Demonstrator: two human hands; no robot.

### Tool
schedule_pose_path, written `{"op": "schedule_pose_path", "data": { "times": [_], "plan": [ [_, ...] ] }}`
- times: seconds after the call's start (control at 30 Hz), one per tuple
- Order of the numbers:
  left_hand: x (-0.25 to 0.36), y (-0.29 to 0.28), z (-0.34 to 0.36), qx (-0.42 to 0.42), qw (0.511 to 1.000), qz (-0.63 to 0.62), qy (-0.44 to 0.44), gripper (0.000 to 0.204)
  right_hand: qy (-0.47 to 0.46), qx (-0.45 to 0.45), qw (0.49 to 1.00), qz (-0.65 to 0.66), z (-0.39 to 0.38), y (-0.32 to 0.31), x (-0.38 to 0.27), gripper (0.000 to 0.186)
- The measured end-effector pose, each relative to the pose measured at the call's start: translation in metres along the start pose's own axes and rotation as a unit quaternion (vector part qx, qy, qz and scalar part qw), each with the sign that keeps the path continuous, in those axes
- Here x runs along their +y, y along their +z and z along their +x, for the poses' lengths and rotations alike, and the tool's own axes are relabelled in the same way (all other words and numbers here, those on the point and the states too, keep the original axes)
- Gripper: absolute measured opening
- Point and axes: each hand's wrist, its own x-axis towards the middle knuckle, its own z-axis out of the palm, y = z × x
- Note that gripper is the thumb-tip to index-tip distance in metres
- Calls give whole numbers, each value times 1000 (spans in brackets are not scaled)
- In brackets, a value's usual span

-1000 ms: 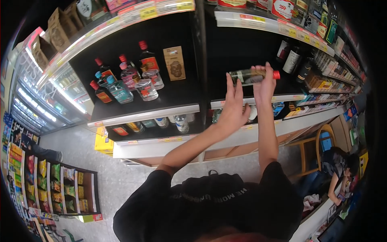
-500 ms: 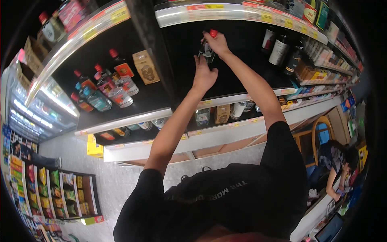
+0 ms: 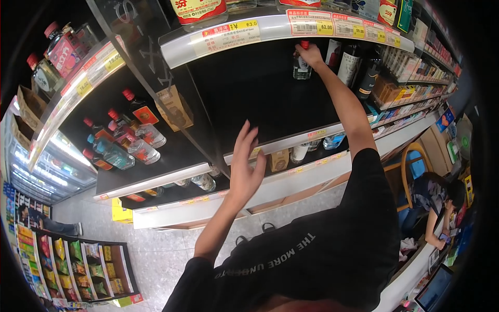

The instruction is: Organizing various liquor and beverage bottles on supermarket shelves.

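My right hand (image 3: 312, 55) grips a clear glass liquor bottle (image 3: 301, 68) by its red cap and neck. The bottle stands upright on the black shelf (image 3: 244, 99), toward the back and left of several dark wine bottles (image 3: 351, 63). Nearer to me, my left hand (image 3: 246, 169) hovers empty in front of the shelf's front edge, fingers spread and apart from everything. Whether the bottle's base rests fully on the shelf is hard to tell.
Left of a transparent divider (image 3: 156, 78) stand several liquor bottles (image 3: 114, 153) and a brown box (image 3: 175, 108). A shelf edge with price labels (image 3: 270, 32) runs overhead. A person (image 3: 434, 200) sits at the right; a snack rack (image 3: 78, 268) stands lower left.
My right hand has carried the bottle to the right, close to the wine bottles. My left hand has let go of it and drawn back toward me.
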Motion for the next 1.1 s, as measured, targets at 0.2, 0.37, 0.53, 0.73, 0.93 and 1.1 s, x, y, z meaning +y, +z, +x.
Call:
{"op": "schedule_pose_path", "data": {
  "times": [0.2,0.37,0.53,0.73,0.93,1.1],
  "plan": [
    [-13,-13,-75,20,993,-85,-81,48,-34,-34,998,43,28,0,39,35],
    [-39,-15,-142,80,962,-135,-223,52,-30,-26,999,35,76,30,99,39],
    [-55,-3,-179,91,932,-178,-302,49,-119,-75,990,-26,104,33,170,59],
    [-32,-19,-173,131,938,-164,-277,51,-181,-1,981,71,111,16,155,64],
    [-32,-25,-179,150,935,-159,-278,50,-100,44,994,-23,66,4,102,72],
    [-38,-25,-191,147,931,-162,-292,51,-123,12,992,7,65,-5,98,68]
  ]
}}
